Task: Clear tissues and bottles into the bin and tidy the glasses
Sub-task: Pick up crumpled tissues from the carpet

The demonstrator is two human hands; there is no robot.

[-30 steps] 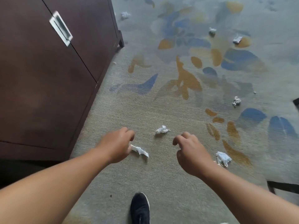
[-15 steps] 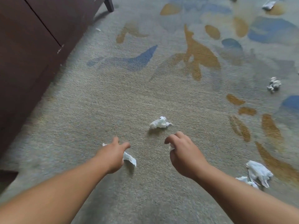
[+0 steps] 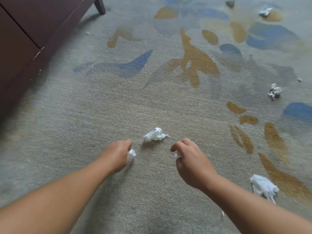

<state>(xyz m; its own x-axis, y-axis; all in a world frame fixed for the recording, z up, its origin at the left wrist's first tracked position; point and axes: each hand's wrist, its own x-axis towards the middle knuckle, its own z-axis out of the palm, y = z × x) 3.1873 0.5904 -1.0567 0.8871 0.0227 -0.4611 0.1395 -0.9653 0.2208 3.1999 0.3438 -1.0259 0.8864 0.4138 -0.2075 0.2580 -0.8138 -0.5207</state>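
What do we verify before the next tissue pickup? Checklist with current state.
1. Grip of left hand on held wad: ok.
2. Grip of right hand: ok, white scrap shows under its curled fingers.
3. Access to nearest tissue: ok, it lies unobstructed on the carpet just ahead of both hands.
4. Free hand to take it: not ok, both are occupied.
5. Location of bin: cannot tell, none in view.
6. Floor cleared: not ok, large tissue and smaller ones lie farther right.
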